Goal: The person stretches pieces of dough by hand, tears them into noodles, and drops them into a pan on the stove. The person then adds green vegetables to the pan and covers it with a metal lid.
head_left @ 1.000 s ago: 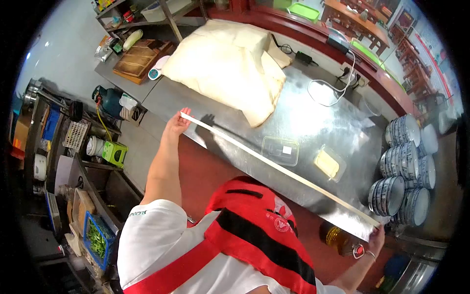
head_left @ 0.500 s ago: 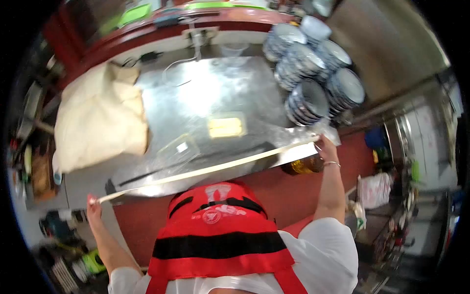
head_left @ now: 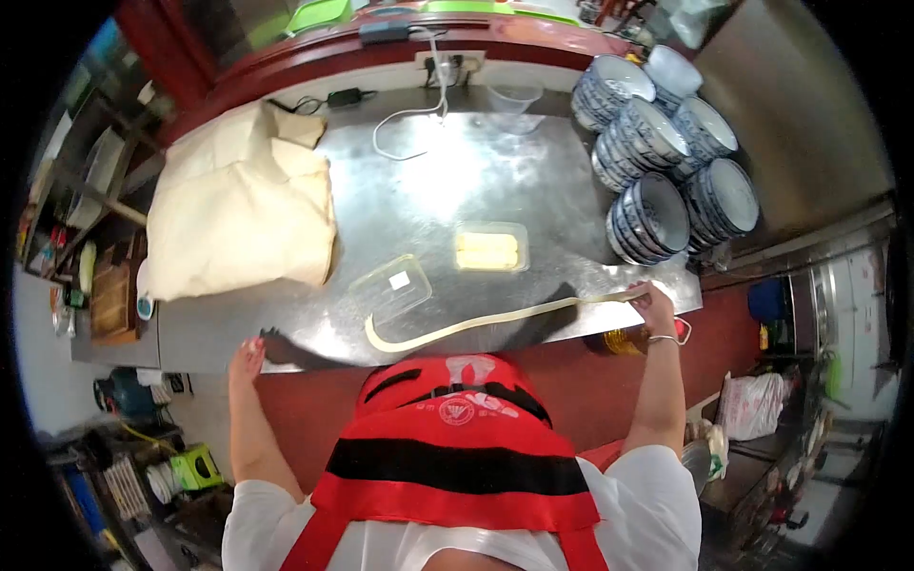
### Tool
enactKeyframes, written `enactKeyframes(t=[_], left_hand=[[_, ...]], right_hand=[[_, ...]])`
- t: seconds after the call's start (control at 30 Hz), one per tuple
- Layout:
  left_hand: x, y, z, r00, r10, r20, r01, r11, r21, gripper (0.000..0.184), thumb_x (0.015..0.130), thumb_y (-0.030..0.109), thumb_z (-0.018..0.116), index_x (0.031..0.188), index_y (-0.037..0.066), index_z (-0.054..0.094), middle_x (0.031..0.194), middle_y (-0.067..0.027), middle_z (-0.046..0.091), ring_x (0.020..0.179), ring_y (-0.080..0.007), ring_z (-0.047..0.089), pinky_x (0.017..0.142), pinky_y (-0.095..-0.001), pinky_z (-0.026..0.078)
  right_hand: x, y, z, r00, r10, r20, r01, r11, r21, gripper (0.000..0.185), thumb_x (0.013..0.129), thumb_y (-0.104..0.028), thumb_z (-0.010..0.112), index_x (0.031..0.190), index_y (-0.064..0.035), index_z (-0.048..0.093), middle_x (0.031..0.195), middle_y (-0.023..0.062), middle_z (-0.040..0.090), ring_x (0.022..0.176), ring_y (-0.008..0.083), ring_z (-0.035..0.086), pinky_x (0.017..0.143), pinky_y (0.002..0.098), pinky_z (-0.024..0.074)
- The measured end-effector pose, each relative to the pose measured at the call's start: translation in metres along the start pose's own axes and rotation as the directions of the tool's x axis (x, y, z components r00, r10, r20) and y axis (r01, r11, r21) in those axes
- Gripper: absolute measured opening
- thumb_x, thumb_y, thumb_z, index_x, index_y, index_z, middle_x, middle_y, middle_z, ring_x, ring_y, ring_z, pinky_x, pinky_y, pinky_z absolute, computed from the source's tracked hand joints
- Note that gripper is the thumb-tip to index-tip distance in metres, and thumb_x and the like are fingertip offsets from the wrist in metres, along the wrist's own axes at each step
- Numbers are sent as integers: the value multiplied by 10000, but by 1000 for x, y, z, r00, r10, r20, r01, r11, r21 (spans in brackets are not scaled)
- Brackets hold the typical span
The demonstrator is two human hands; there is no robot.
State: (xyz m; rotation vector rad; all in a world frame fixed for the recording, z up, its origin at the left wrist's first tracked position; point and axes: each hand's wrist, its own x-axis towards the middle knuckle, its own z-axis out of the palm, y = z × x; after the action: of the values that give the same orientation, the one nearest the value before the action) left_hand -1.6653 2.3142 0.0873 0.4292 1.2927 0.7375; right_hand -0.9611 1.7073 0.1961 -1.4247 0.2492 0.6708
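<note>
- Strip (head_left: pixel 486 321), long, pale and dough-like, stretches across the person's side of the clear tub (head_left: pixel 523 231), which I take as my landmark; the near end hooks round in a curl to the left of that tub, and from here I can't tell how much of it rests on the tabletop (head_left: pixel 533 190).
- The right hand (head_left: pixel 652 306), nearer the person and to the right of the tub, has its fingers closed on the strip's other end.
- The left hand (head_left: pixel 248 358), well to the left of the tub and nearer the person, holds nothing; its fingers are loosely parted, clear of the curl.
- Yellow blocks (head_left: pixel 486 252) lie side by side inside the tub.
- Just left of the tub sits a clear plastic piece (head_left: pixel 415 297) with a white label (head_left: pixel 398 281).
- A bulky pale cloth (head_left: pixel 238 214) is heaped well to the left of the tub.
- Blue-and-white bowls (head_left: pixel 649 219) stand stacked to the right of the tub.
- Beyond the tub, a white cable (head_left: pixel 409 156) loops over the metal near a clear bowl (head_left: pixel 515 94).
</note>
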Motion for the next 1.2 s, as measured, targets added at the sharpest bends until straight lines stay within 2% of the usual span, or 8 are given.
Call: enactKeyframes(t=[0.23, 0.4, 0.53, 0.57, 0.7, 0.87, 0.97, 1.2], left_hand=[[10, -36, 70, 929, 174, 325, -344, 727, 594, 229, 796, 58, 571, 1013, 5, 621, 903, -63, 644, 808, -161, 600, 728, -283, 474], [-16, -35, 117, 825, 402, 397, -402, -75, 912, 190, 786, 156, 624, 874, -2, 683, 811, -132, 671, 764, -237, 635, 710, -334, 481], [-70, -52, 201, 644, 477, 598, -287, -574, 767, 228, 792, 237, 651, 876, 31, 700, 847, -178, 664, 796, -353, 630, 745, -430, 480], [-93, -59, 233, 520, 461, 719, -608, -392, 691, 233, 812, 216, 636, 944, 32, 689, 912, -166, 666, 885, -339, 621, 833, -423, 460], [-255, -99, 387, 263, 102, 959, -956, 159, 245, 584, 836, 234, 641, 1353, 91, 410, 1339, -124, 468, 1254, -266, 424, 1039, -357, 325], [-317, -142, 462, -22, -218, 976, -692, 708, 142, 454, 912, 195, 550, 1314, 14, 439, 1244, -138, 536, 1131, -202, 521, 974, -320, 392], [-330, -143, 467, 42, -370, 928, -486, 804, 343, 320, 968, 201, 463, 1153, -33, 579, 957, -111, 669, 826, -149, 644, 764, -256, 502], [-338, -135, 445, 97, -477, 874, -442, 766, 467, 350, 977, 208, 432, 1250, 4, 508, 1020, -132, 655, 828, -179, 654, 749, -267, 500]], right_hand=[[-30, -33, 35, 993, -11, 114, 7, 999, 35, 255, 934, -207, 493, 1016, 24, 565, 1036, 164, 615, 998, 280, 592, 920, 408, 465], [-94, -66, 103, 967, -127, 220, 139, 990, -38, 275, 950, -209, 477, 1020, 31, 592, 996, 174, 644, 923, 247, 640, 827, 368, 530], [-132, -89, 145, 932, -175, 317, 214, 973, -92, 275, 948, -195, 487, 1042, 43, 586, 974, 175, 655, 894, 250, 656, 812, 355, 539], [-143, -94, 158, 928, -187, 321, 231, 968, -103, 277, 948, -196, 487, 1040, 46, 585, 968, 175, 656, 887, 251, 658, 809, 353, 540], [-166, -98, 200, 861, -238, 450, 319, 941, -114, 300, 952, -192, 472, 1068, 66, 573, 964, 201, 650, 888, 249, 660, 799, 336, 541], [-189, -104, 241, 762, -329, 558, 489, 857, -164, 292, 951, -156, 444, 1061, 82, 572, 925, 190, 655, 863, 247, 663, 774, 321, 539], [-182, -109, 242, 731, -470, 496, 605, 782, -150, 283, 951, -158, 449, 1044, 76, 577, 899, 174, 660, 825, 232, 669, 757, 302, 535], [-166, -117, 241, 804, -437, 403, 527, 838, -144, 280, 953, -174, 446, 1021, 63, 580, 899, 180, 660, 825, 241, 670, 759, 315, 532]])
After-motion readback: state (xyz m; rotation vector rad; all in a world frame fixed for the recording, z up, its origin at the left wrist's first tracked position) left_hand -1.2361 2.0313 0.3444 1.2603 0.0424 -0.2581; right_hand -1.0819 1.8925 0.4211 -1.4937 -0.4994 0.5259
